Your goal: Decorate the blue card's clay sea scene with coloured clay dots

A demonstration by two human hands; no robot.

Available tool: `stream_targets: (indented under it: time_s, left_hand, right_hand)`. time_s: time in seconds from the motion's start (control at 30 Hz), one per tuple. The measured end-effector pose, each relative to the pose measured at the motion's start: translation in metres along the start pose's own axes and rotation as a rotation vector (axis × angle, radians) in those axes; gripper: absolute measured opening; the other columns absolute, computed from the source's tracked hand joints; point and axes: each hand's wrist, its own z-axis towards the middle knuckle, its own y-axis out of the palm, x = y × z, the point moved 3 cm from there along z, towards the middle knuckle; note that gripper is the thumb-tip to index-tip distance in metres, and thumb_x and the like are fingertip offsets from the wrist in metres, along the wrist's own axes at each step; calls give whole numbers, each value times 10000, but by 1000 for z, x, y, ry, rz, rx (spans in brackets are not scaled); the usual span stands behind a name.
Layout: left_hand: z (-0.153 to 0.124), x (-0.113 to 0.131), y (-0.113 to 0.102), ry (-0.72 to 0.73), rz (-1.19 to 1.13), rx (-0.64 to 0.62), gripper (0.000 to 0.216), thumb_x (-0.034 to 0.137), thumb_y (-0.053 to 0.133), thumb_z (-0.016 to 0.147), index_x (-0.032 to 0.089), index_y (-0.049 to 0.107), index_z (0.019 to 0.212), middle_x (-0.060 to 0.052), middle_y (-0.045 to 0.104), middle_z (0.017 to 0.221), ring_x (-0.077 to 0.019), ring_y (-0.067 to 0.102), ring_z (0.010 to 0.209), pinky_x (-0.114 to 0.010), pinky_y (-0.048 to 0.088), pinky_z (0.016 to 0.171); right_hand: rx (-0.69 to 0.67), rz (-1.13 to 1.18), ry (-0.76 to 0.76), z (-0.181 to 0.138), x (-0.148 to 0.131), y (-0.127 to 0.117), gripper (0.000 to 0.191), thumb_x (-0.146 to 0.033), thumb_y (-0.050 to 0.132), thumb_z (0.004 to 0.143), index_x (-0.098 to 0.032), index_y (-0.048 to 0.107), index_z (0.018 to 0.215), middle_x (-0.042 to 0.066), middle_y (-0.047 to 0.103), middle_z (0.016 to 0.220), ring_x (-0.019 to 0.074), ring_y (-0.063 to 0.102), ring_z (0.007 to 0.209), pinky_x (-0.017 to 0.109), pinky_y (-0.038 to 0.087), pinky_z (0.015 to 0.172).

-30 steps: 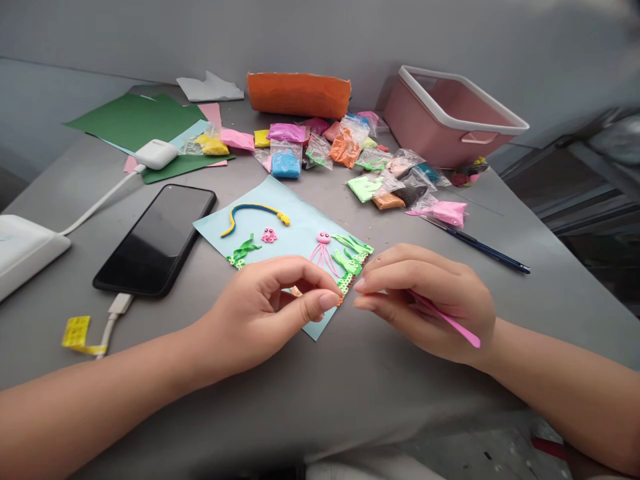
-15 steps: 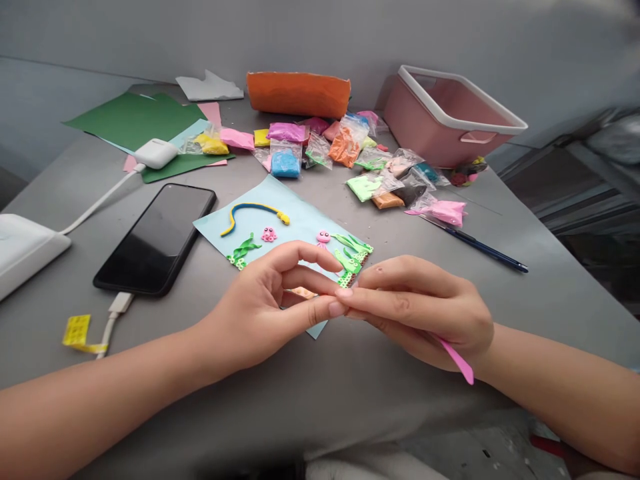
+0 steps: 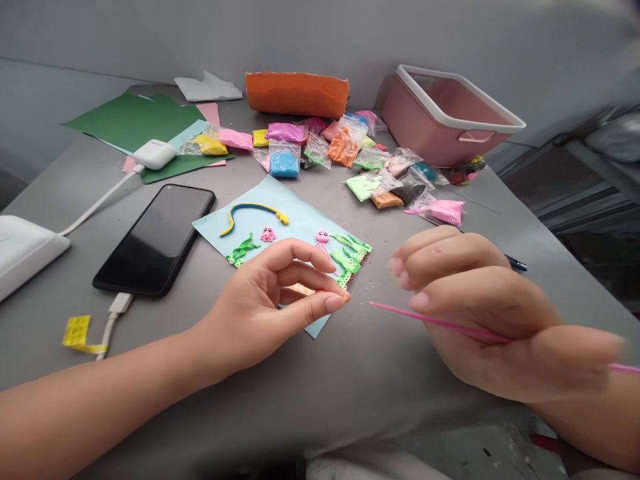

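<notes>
Between thumb and fingertips, my left hand [image 3: 280, 300] pinches a tiny orange bit of clay [image 3: 347, 298], hovering over the lower part of a light blue card [image 3: 305, 200]. A thin pink clay tool [image 3: 450, 323] lies across the palm of my right hand [image 3: 490, 307], whose fingers curl round it, slightly blurred. The tool's tip points at the left fingertips but stays apart from them. On the card are a blue-and-yellow clay eel [image 3: 250, 208], a pink clay octopus [image 3: 268, 234], a pink jellyfish [image 3: 323, 237] and green clay seaweed [image 3: 244, 249]. My left hand hides some of the card.
Several bags of coloured clay [image 3: 285, 162] lie behind the card. A pink basket [image 3: 425, 113] and an orange box [image 3: 297, 95] stand at the back. To the left are a phone [image 3: 160, 233] with a cable, a white charger [image 3: 155, 154] and green paper [image 3: 135, 120].
My right hand has drawn away from the left fingertips to the right and turned over, showing the pink tool's length. My left hand stays put; the orange bit is now visible.
</notes>
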Motion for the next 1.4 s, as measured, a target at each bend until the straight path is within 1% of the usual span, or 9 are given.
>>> stream_targets:
  time_s: [0.03, 0.1, 0.17, 0.27, 0.47, 0.63, 0.87, 1.17, 1.4]
  left_hand:
    - [0, 0, 0, 3, 6, 0, 179, 211, 807, 838, 219, 640, 901, 63, 771, 797, -74, 756, 820, -122, 599, 725]
    - [-1, 0, 0, 11, 20, -8, 168, 211, 796, 849, 218, 639, 906, 62, 767, 805, -70, 754, 817, -118, 593, 723]
    - [-1, -1, -1, 21, 29, -21, 165, 212, 790, 857, 219, 638, 922, 62, 764, 819, -70, 753, 823, -124, 592, 729]
    - [-1, -2, -1, 34, 34, -35, 174, 209, 789, 859, 220, 635, 938, 61, 759, 836, -71, 749, 835, -134, 593, 744]
    - [-1, -1, 0, 41, 39, -41, 166, 192, 782, 863, 209, 632, 933, 59, 746, 828, -66, 744, 820, -130, 593, 729]
    - [-1, 0, 0, 38, 37, -45, 163, 202, 777, 869, 208, 631, 941, 59, 749, 834, -59, 742, 822, -120, 582, 722]
    - [-2, 0, 0, 18, 36, -37, 164, 217, 777, 873, 213, 629, 943, 49, 769, 845, -73, 753, 845, -131, 580, 739]
    - [-3, -2, 0, 26, 68, -35, 162, 231, 768, 881, 218, 624, 953, 5, 785, 902, -142, 772, 912, -207, 580, 755]
    - [-2, -2, 1, 30, 82, -26, 148, 232, 755, 893, 220, 628, 967, 11, 785, 901, -129, 764, 927, -188, 583, 755]
  right_hand:
    - [50, 103, 4, 0, 0, -1, 580, -521, 198, 1074, -224, 637, 839, 34, 565, 674, 176, 574, 634, 375, 527, 675]
    - [80, 215, 10, -2, 1, 1, 555, -489, 240, 1084, -205, 629, 808, 17, 527, 604, 155, 544, 556, 331, 486, 570]
    - [-4, 249, -18, -5, 4, 5, 466, -471, 344, 1073, -192, 644, 850, 31, 574, 651, 161, 572, 576, 320, 483, 548]
    - [-111, 254, -72, -8, 7, 8, 382, -405, 396, 1072, -166, 642, 906, 52, 625, 720, 157, 603, 622, 307, 501, 568]
    - [-138, 213, -90, -3, 5, 7, 372, -354, 400, 1079, -157, 617, 850, 53, 625, 703, 138, 605, 632, 269, 502, 570]
    - [-135, 186, -92, -2, 5, 8, 357, -331, 415, 1073, -159, 618, 835, 53, 619, 682, 139, 598, 612, 271, 500, 562]
    - [-76, 195, -72, -7, 8, 7, 349, -328, 432, 1059, -158, 644, 841, 51, 606, 661, 155, 586, 597, 285, 491, 544]
    - [-73, 153, -84, -7, 10, 7, 306, -279, 470, 1041, -146, 647, 829, 53, 608, 656, 150, 580, 601, 284, 497, 561]
    - [-82, 183, -68, -9, 11, 3, 376, -365, 386, 1074, -186, 660, 888, 54, 632, 680, 160, 596, 605, 300, 515, 564]
